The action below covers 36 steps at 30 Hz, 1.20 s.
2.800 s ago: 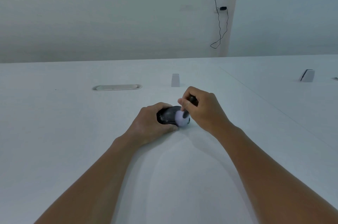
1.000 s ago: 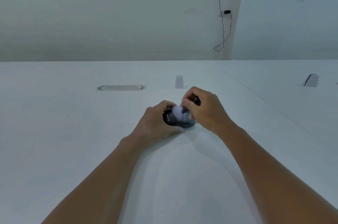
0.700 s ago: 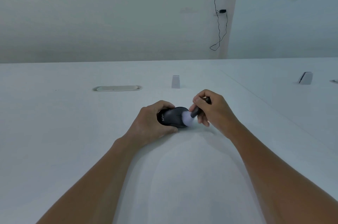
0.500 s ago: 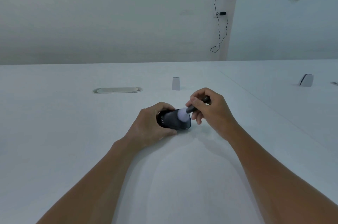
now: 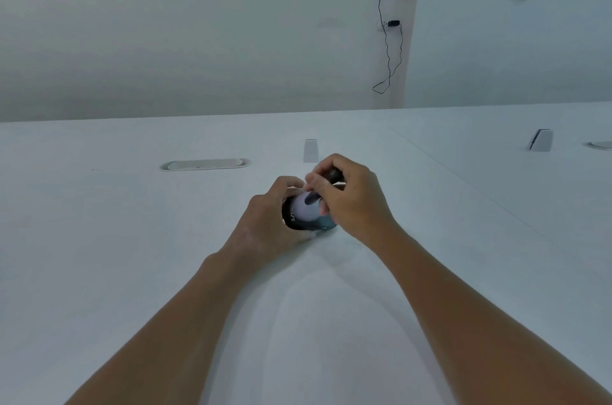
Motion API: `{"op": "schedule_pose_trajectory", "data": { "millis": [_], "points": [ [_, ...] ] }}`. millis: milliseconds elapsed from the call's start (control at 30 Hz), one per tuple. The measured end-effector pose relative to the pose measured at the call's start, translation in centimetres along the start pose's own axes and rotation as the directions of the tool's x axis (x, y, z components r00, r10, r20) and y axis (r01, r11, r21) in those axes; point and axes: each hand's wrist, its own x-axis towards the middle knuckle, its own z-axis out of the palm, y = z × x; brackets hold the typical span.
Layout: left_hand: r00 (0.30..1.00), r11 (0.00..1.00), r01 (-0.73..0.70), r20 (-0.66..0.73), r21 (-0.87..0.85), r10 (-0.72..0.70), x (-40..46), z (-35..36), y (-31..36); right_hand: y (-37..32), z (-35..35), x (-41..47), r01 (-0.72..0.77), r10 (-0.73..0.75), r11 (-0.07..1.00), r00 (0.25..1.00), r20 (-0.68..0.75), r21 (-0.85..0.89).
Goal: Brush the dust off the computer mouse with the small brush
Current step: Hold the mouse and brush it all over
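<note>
On white table (image 5: 132, 239), left hand (image 5: 265, 229) grips mouse (image 5: 308, 222); right hand (image 5: 351, 202) holds brush (image 5: 306, 206).

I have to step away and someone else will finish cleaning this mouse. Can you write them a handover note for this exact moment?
Left hand: wrapped around the computer mouse, steadying it on the white table.
Right hand: gripping the small brush, whose pale bristles are on top of the mouse.
Done: brushing is underway; how much dust has come off cannot be judged here.
Left: keep sweeping the top and sides, then put the brush down.
</note>
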Motion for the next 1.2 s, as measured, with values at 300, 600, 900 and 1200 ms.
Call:
{"op": "schedule_pose_trajectory", "data": {
  "millis": [300,600,900,1200],
  "points": [
    [1.0,0.999,-0.008,0.003,0.04,0.008,0.4,0.4,0.0,-0.1,0.5,0.3,0.024,-0.026,1.0,0.995,-0.1,-0.021],
    [0.999,1.0,-0.025,0.025,0.018,0.025,0.0,0.3,-0.3,0.7,-1.3,0.8,-0.105,0.095,0.99,0.99,-0.1,-0.096],
    [0.999,1.0,0.027,0.038,0.009,-0.027,-0.1,-0.3,-0.7,2.2,-2.5,0.2,-0.269,0.269,0.963,0.963,0.025,0.0],
    [0.997,0.998,0.058,0.045,0.0,-0.058,0.1,-0.4,-0.9,1.8,-2.1,0.1,-0.201,0.2,0.98,0.979,0.024,0.015]
  ]
}}
